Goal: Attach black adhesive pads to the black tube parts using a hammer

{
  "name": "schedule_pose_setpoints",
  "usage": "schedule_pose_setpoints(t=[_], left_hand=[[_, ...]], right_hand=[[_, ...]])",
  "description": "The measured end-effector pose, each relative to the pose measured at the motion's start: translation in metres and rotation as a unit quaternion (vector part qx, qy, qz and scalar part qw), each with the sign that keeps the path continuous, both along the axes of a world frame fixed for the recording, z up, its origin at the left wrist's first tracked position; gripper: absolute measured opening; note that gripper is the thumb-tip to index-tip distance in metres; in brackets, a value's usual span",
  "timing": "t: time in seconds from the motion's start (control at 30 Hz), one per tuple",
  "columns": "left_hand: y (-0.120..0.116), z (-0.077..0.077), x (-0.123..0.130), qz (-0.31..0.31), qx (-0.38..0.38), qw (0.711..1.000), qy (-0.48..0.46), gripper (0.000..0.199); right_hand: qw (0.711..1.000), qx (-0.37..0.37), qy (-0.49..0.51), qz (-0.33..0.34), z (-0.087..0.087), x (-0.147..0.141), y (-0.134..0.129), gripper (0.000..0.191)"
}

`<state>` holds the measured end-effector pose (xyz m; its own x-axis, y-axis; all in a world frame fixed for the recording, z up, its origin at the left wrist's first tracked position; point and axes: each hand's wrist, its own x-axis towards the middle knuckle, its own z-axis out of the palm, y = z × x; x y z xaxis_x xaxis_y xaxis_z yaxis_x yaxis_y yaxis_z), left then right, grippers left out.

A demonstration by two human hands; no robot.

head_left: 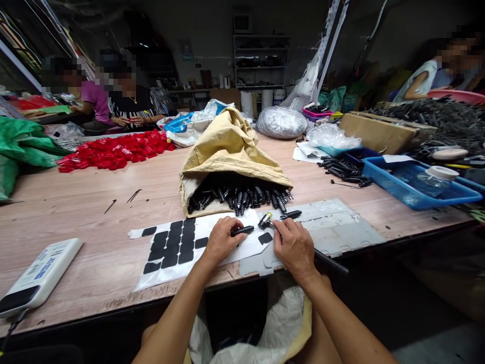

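My left hand (pixel 223 237) pinches a black tube-like part (pixel 242 231) that lies level just above the white sheet. In my right hand (pixel 293 246) is a small hammer (pixel 265 220), its metal head with a yellow-green face pointing left and its black handle (pixel 331 261) sticking out to the lower right. Between the hands, a black rounded patch (pixel 265 238) rests by the edge of the white sheet (pixel 223 225). More black square patches (pixel 174 240) sit on that sheet to the left. Behind the hammer lies a single black part (pixel 291 215).
An open tan sack (pixel 231 146) spills several black parts (pixel 242 194) toward me. A grey board (pixel 333 222) lies at right, near a blue tray (pixel 413 187). A white device (pixel 41 275) stands at left. Red pieces (pixel 117 149) are heaped behind. Several people sit around.
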<state>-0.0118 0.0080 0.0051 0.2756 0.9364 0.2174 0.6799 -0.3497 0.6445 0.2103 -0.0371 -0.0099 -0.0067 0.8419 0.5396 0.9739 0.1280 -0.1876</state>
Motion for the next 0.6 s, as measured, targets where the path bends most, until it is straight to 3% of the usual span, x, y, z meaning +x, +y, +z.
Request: schedule_pose_setpoints(t=[0.23, 0.6], left_hand=[[0.0007, -0.0045, -0.0015, -0.003, 0.006, 1.0, -0.004, 0.019], [-0.0015, -0.004, -0.0013, -0.001, 0.005, 1.0, -0.009, 0.014]], right_hand=[[1.0, -0.004, -0.001, -0.002, -0.0004, 0.0005, -0.0007, 0.026], [1.0, 0.012, -0.001, 0.002, -0.0041, 0.0017, 0.0006, 0.026]])
